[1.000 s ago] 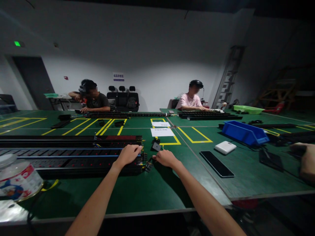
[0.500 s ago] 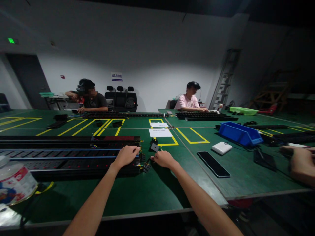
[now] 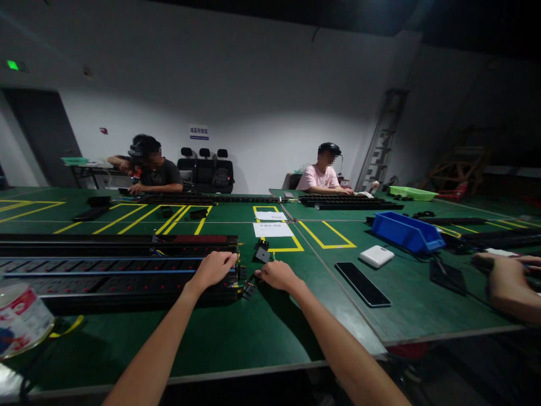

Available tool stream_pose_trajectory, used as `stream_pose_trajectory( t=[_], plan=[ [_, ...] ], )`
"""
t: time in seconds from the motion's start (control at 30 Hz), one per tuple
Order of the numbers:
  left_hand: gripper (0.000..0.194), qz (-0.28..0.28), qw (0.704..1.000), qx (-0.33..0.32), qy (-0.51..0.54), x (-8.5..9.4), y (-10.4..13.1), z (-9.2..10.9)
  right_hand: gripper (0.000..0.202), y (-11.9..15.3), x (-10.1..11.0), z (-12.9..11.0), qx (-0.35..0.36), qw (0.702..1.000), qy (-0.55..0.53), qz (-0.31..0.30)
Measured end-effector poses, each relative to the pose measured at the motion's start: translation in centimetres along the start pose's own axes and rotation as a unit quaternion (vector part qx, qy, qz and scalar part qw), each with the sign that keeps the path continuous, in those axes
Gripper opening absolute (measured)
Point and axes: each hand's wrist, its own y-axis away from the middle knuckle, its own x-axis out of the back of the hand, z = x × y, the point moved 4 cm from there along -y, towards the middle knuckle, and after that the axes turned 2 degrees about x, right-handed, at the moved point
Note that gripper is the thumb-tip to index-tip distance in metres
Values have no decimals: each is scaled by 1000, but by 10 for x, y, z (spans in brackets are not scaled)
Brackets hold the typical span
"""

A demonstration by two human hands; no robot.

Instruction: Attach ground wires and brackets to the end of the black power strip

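Note:
Long black power strips [image 3: 127, 287] with small red marks lie side by side at the left. My left hand [image 3: 213, 268] rests over their right end, its fingers curled onto one strip and partly hidden. Coloured wires stick out of that end. My right hand [image 3: 279, 275] is closed in a pinch at a small black end cap [image 3: 249, 291] beside the wires; its fingertips are partly hidden. Another black square piece [image 3: 262, 255] with a hole lies just beyond my right fingers.
A phone [image 3: 362, 284], a white box [image 3: 377, 256] and a blue bin [image 3: 406, 232] are to the right. Paper labels [image 3: 273, 230] lie ahead. A plastic jar [image 3: 23, 318] stands at the left. Another person's hand [image 3: 511, 282] is at the far right; two people sit opposite.
The camera view has shifted slightly, moving the scene a little leftward. Both hands keep nearly the same place and grip at the strip end.

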Motion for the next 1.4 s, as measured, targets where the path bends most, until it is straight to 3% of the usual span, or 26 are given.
stream_pose_trajectory(
  t=[0.2, 0.57, 1.1, 1.2, 1.3, 1.4],
  plan=[
    [52, 3, 1000, 3, 11, 1, 0, 2, 54, 1, 2, -1, 2, 1000, -19, -5],
    [52, 4, 1000, 11, 6, 0, 1, 0, 22, -3, 2, -2, 4, 996, -84, 31],
    [52, 32, 998, 24, 38, 5, 4, 2, 27, 1, 5, 0, 83, 992, -97, 20],
    [51, 47, 998, 33, 32, 8, 5, 3, 27, -1, 7, 1, 81, 986, -130, 60],
    [49, 91, 994, 54, 18, 15, 5, 5, 26, -6, 10, 4, 67, 956, -247, 146],
    [44, 122, 991, 24, 48, 21, 6, 13, 29, -11, 9, 3, 61, 872, -443, 198]
  ],
)
